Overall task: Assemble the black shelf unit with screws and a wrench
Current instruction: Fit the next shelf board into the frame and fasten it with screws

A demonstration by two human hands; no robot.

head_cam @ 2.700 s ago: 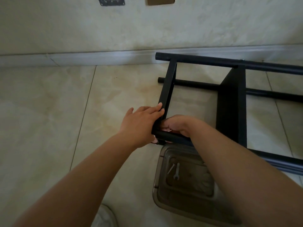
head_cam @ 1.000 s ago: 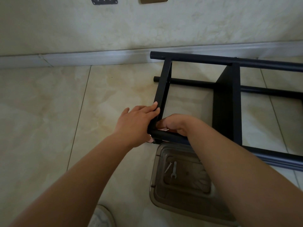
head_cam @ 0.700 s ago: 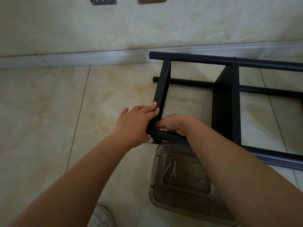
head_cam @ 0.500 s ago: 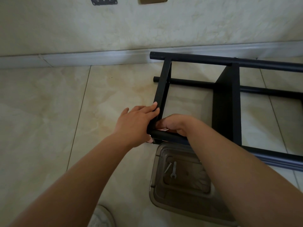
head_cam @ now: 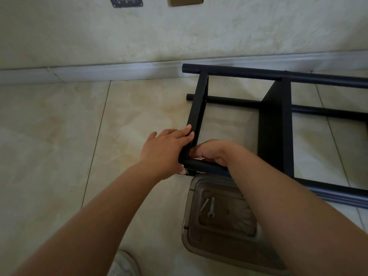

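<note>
Your shelf unit (head_cam: 275, 124) lies on its side on the floor (head_cam: 49, 156) by the wall (head_cam: 179, 32), your two hands meet at its near left corner, and the wrench (head_cam: 211, 207) and a screw (head_cam: 204, 204) lie in the tub (head_cam: 219, 248) just below.

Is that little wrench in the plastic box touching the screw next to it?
Apart. The head view shows the wrench and the screw lying side by side in the clear box, with a strip of box floor between them.
</note>
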